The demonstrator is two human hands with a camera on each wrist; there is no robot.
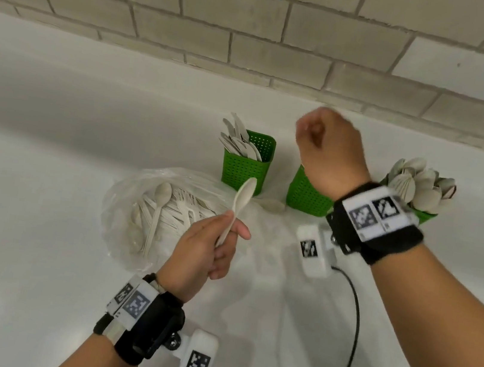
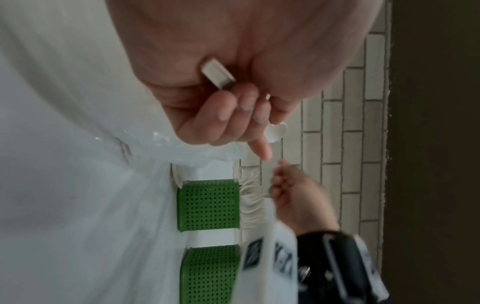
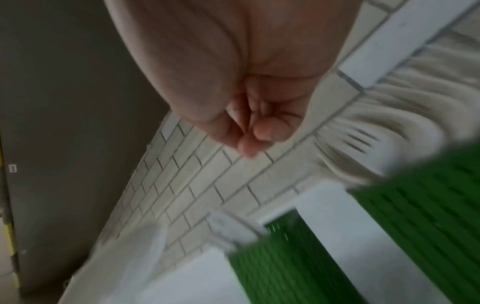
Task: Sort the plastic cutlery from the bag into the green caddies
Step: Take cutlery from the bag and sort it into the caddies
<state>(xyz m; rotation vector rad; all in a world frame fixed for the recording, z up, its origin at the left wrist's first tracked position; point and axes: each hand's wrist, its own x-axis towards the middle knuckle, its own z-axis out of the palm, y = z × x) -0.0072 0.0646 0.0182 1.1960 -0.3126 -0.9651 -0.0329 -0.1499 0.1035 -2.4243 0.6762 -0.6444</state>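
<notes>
My left hand (image 1: 229,228) pinches the handle of a beige plastic spoon (image 1: 241,202), bowl up, just right of the clear bag (image 1: 138,199) of cutlery. The left wrist view shows the spoon handle (image 2: 218,74) crossing my palm. My right hand (image 1: 311,134) hovers with fingers curled and nothing in it above the middle green caddy (image 1: 308,193), which holds forks (image 3: 363,139). The left caddy (image 1: 246,168) holds knives. The right caddy (image 1: 424,215) is full of spoons and half hidden by my wrist.
A loose spoon (image 1: 272,205) lies on the white counter (image 1: 52,139) between the left and middle caddies. A tiled wall (image 1: 257,28) stands close behind the caddies. A black cable (image 1: 354,326) trails from my right wrist camera across the counter.
</notes>
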